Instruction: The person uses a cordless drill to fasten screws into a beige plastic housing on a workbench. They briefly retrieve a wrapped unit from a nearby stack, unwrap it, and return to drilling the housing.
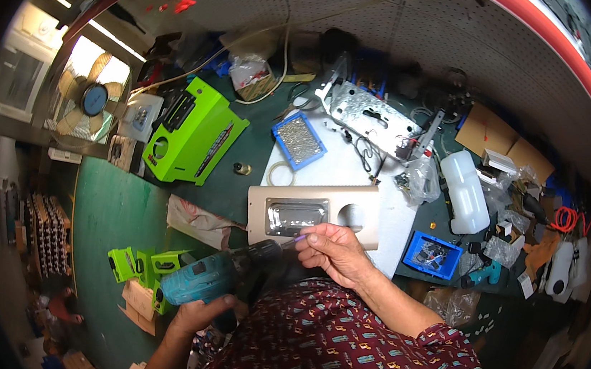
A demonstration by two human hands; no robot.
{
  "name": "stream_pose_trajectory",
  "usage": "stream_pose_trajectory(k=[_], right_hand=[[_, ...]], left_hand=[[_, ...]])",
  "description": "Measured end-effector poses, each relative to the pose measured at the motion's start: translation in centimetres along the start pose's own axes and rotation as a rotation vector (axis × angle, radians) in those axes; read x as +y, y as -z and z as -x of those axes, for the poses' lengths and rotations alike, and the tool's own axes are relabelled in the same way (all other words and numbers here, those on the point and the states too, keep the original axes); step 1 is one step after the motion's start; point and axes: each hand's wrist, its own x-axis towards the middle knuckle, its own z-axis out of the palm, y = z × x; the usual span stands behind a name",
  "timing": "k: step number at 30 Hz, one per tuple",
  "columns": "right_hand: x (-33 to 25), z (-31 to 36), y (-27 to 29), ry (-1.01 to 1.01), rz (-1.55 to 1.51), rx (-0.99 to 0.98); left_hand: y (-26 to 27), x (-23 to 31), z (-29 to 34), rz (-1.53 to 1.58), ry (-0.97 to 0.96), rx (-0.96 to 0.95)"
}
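Bench (225, 199): dark green top, with a white sheet (401, 221) spread over its middle toward the near edge.
Green housing (196, 138): standing by the bench's left edge, round opening toward its near end.
Beige panel (333, 206): lying at the near edge, mostly over the sheet, with a framed window and a round hole.
Teal drill (199, 280): held in front of the near edge, black chuck pointing right, close to the panel's near-left corner.
Right hand (335, 250): almost closed, thumb and fingertips pinched together at the drill's front, over the panel's near edge.
Left hand (203, 312): wrapped around the drill's handle, thumb up under the body.
Blue tray (323, 145): full of small metal pieces, on the sheet's far-left part.
Purple tip (300, 237): between chuck and right fingertips, perhaps a bit or fastener; blur hides which.
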Motion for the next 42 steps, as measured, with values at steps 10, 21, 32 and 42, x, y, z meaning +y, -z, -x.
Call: stream_pose_trajectory(k=[10, 21, 32, 42], right_hand=[[3.6, -0.2, -0.2, -0.001, -0.11, -0.04], [7.2, -1.2, -3.9, 0.024, -0.106, 0.126], [5.4, -2.3, -4.9, 0.551, 1.111, 0.215], [2.5, -3.4, -0.7, 0.81, 2.007, -0.148]], left_hand=[[0.7, -3.6, 2.8, 0.041, 0.036, 0.022], [6.3, -4.8, -1.2, -0.387, -0.662, -0.043], [8.8, -8.6, -1.8, -0.031, -0.253, -0.046], [9.6, -4.2, -2.6, -0.231, -0.216, -0.062]])
